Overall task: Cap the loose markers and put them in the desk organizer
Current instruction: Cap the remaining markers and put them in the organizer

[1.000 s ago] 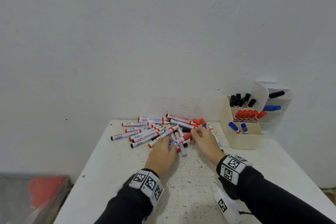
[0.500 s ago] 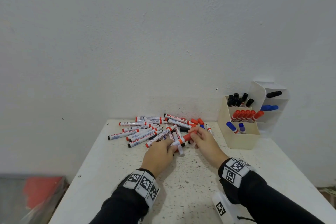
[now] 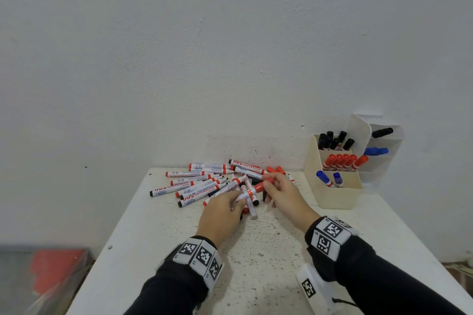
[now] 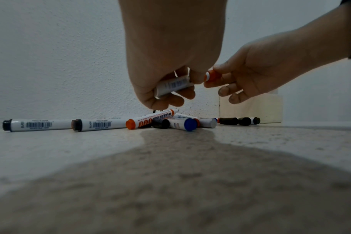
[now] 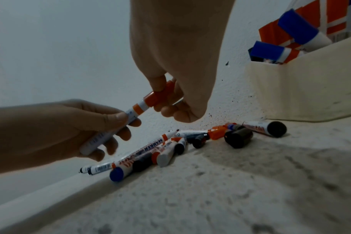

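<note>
Since the frame a second before, both hands had lifted a little off the pile, carrying the white-barrelled marker with the orange collar (image 5: 118, 125) clear of the other pens, and the orange plastic cap (image 5: 160, 95) now sat seated on its tip. The left hand (image 3: 221, 215) had its fingers and thumb curled round the white barrel, the lower end sticking out below the palm. The right hand (image 3: 286, 197) pinched the orange cap between thumb and forefinger, the remaining fingers hanging loosely curled beneath. In the head view the marker slanted up from left to right between the two hands, above the speckled white tabletop (image 3: 256, 268).

Beneath and behind the hands lay the heap of loose whiteboard markers (image 3: 204, 184), white barrels with red or black ends, several uncapped with bare tips showing. Loose black caps (image 5: 238, 137) and a loose orange cap (image 5: 216, 132) lay on the table near the wall, and a blue-ended marker (image 4: 182, 124) lay at the front of the heap.

The cream plastic desk organizer (image 3: 335, 194) stood at the right against the white wall (image 3: 230, 59), near the right hand but not touching it. Its back compartment held black-capped markers (image 3: 332, 140), the middle one red-capped markers (image 3: 343, 161), and the front one two blue-capped markers (image 3: 330, 179). A white tiered holder (image 3: 381, 158) beside it held one black and one blue marker lying flat
</note>
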### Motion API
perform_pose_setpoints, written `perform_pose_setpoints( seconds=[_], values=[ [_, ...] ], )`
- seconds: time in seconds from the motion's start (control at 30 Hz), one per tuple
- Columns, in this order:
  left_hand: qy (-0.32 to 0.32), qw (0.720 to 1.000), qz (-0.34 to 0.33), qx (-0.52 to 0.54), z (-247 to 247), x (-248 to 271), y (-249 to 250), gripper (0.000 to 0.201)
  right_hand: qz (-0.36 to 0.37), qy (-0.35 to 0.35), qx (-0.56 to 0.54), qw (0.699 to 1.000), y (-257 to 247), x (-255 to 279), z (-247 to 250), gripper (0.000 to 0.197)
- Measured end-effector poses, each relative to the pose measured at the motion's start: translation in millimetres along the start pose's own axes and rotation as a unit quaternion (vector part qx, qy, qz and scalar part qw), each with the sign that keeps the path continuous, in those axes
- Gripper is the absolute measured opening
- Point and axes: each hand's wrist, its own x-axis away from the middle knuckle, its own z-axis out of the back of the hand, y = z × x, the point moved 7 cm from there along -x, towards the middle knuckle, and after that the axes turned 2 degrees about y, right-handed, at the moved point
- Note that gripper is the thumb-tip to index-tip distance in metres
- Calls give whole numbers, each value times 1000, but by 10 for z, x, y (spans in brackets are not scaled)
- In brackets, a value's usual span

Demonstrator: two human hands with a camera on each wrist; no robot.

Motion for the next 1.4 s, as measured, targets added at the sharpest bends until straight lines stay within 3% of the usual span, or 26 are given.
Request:
perform_pose_setpoints(
  seconds=[0.2,0.3,0.5,0.77,0.83,1.0,1.27,1.4],
  values=[
    [71,996,1,-50,121,-41,-26,40,65,102,-49,991,-391,-31,315,13],
    [54,989,35,-131,141,-91,-150,39,119,170,-30,978,-560,-20,613,15],
    [-34,967,62,-243,-36,-237,-327,34,260,329,52,906,-855,143,1247,18],
    [-24,955,82,-283,-113,-375,-315,26,326,476,77,814,-691,471,2124,27],
    [-20,956,92,-278,-126,-400,-331,26,314,482,80,814,-527,513,2256,29],
    [-4,953,108,-284,-122,-454,-311,26,233,457,122,850,-87,490,2316,20],
    [4,945,121,-305,-122,-506,-312,25,134,405,194,883,375,107,2260,11],
    [-1,943,121,-311,-115,-516,-308,23,75,365,200,906,511,-54,2226,18]
  ],
)
